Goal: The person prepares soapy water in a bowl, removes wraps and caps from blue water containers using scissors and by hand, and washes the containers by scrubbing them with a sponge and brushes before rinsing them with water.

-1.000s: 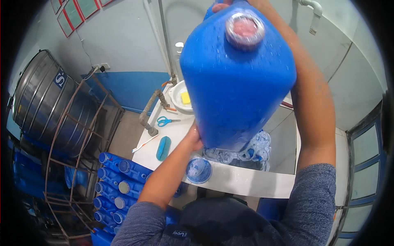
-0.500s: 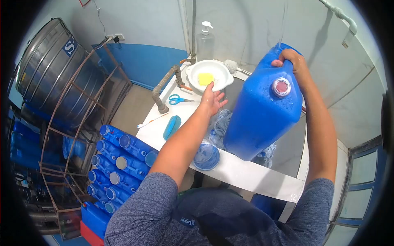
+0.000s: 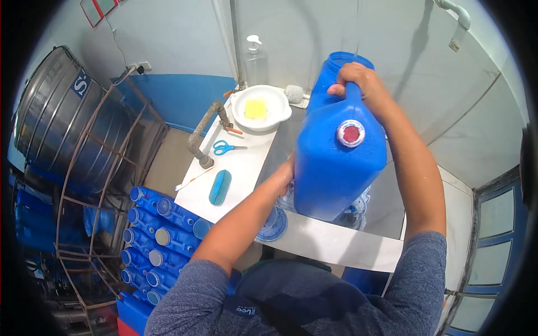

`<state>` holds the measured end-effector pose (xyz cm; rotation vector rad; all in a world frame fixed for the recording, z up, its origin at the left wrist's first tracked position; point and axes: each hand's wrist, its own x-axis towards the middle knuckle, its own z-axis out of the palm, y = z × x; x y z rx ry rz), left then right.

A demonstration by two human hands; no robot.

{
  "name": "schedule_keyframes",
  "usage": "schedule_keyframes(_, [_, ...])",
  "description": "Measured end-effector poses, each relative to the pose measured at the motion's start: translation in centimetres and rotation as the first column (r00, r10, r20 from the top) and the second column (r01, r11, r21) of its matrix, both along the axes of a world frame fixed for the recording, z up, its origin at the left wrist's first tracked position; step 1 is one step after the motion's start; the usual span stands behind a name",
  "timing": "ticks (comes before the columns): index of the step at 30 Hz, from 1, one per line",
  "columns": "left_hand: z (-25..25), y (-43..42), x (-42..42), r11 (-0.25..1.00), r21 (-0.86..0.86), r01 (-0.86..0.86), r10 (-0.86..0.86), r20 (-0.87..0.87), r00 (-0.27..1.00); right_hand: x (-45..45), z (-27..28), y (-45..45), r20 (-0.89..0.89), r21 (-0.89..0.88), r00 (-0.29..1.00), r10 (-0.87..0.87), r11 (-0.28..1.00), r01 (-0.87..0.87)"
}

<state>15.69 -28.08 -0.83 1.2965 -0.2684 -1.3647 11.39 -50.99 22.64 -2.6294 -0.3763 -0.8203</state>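
Note:
A big blue water jug point(image 3: 336, 179) stands tilted over the sink, its wide open mouth at the far end and a small spout with a red centre facing me. My right hand point(image 3: 364, 87) is closed around the jug's handle. A thin stream of water falls from above at the mouth. My left hand point(image 3: 286, 176) is at the jug's left side; its fingers are mostly hidden, so I cannot tell how they lie. Clear plastic pieces partly show beneath and beside the jug, next to a round clear plastic container point(image 3: 273, 225).
On the white counter point(image 3: 252, 162) are a white basin point(image 3: 238, 117) with a yellow sponge point(image 3: 255, 109), blue scissors point(image 3: 223, 147), a blue brush point(image 3: 220, 187), a toothbrush point(image 3: 193, 179) and a pump bottle point(image 3: 256, 67). A pipe point(image 3: 199, 134) rises there. Several blue jugs point(image 3: 151, 241) are stacked at left.
My left hand has left the basin's rim and come to the jug's left side. The jug has turned more upright in view, showing its mouth, with my right hand still on the handle.

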Motion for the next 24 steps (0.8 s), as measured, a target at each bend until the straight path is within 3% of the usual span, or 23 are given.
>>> schedule_keyframes(2, [0.6, 0.4, -0.9, 0.999, 0.015, -0.031, 0.032, -0.069, 0.997, 0.6, 0.6, 1.1, 0.002, -0.024, 0.998, 0.057, 0.998, -0.057])
schedule_keyframes(4, [0.2, 1.0, -1.2, 0.996, -0.041, -0.084, 0.083, -0.032, 0.996, 1.5, 3.2, 1.7, 0.116, -0.123, 0.99, 0.083, 0.99, -0.069])
schedule_keyframes(6, [0.6, 1.7, -0.6, 0.987, -0.097, -0.132, 0.133, 0.004, 0.991, 3.0, 8.0, 1.8, 0.364, -0.266, 0.899, 0.243, 0.952, -0.15])
schedule_keyframes(7, [1.1, 2.4, -0.2, 0.956, -0.181, -0.229, 0.216, -0.088, 0.972, 2.1, 10.7, 3.5, 0.37, -0.27, 0.897, 0.242, 0.952, -0.145])
schedule_keyframes(8, [1.7, 2.6, 0.0, 0.909, -0.256, -0.329, 0.286, -0.189, 0.939, 0.8, 13.7, 5.8, 0.23, 0.342, 0.959, 0.167, 0.909, -0.24])
schedule_keyframes(9, [2.6, 2.6, -0.2, 0.908, -0.26, -0.328, 0.285, -0.191, 0.939, 0.5, 14.3, 6.3, 0.122, 0.607, 0.976, 0.18, 0.764, -0.217])
schedule_keyframes(10, [3.8, 2.8, -0.6, 0.928, -0.224, -0.298, 0.262, -0.178, 0.949, 0.1, 15.0, 6.8, 0.057, 0.83, 0.98, 0.19, 0.537, -0.153])
schedule_keyframes(11, [4.7, 3.1, -1.0, 0.945, -0.187, -0.267, 0.238, -0.167, 0.957, 0.5, 14.5, 5.7, 0.064, 0.478, 0.997, 0.054, 0.875, -0.077])
schedule_keyframes(12, [4.8, 3.7, -2.3, 0.945, -0.191, -0.267, 0.236, -0.167, 0.957, 1.1, 13.6, 4.4, 0.135, 0.02, 0.989, -0.063, 0.998, 0.061])
schedule_keyframes(14, [4.3, 5.1, -5.0, 0.984, -0.109, -0.137, 0.111, -0.218, 0.97, 3.4, 8.9, 0.4, 0.02, -0.134, 0.964, -0.265, 0.955, 0.265])
schedule_keyframes(17, [3.8, 6.3, -4.0, 0.983, -0.159, -0.093, 0.081, -0.084, 0.993, 4.1, 9.9, 0.8, 0.123, -0.219, 0.963, -0.242, 0.939, 0.264])
schedule_keyframes(19, [4.9, 5.5, 1.5, 0.96, -0.24, -0.147, 0.153, 0.006, 0.988, 4.8, 15.6, 3.1, 0.227, 0.039, 0.972, -0.064, 0.998, 0.057])
schedule_keyframes(21, [8.2, 3.7, 4.5, 0.908, -0.303, -0.288, 0.288, -0.046, 0.957, 5.6, 15.0, 2.4, 0.149, 0.151, 0.982, -0.116, 0.984, 0.093])
schedule_keyframes(23, [6.6, 3.4, 2.6, 0.933, -0.256, -0.253, 0.241, -0.077, 0.967, 6.5, 14.6, 1.7, 0.004, 0.321, 0.985, -0.17, 0.933, 0.16])
schedule_keyframes(24, [5.4, 3.1, 1.3, 0.952, -0.216, -0.216, 0.197, -0.107, 0.975, 6.5, 13.3, 1.2, 0.016, 0.167, 0.974, -0.226, 0.961, 0.221])
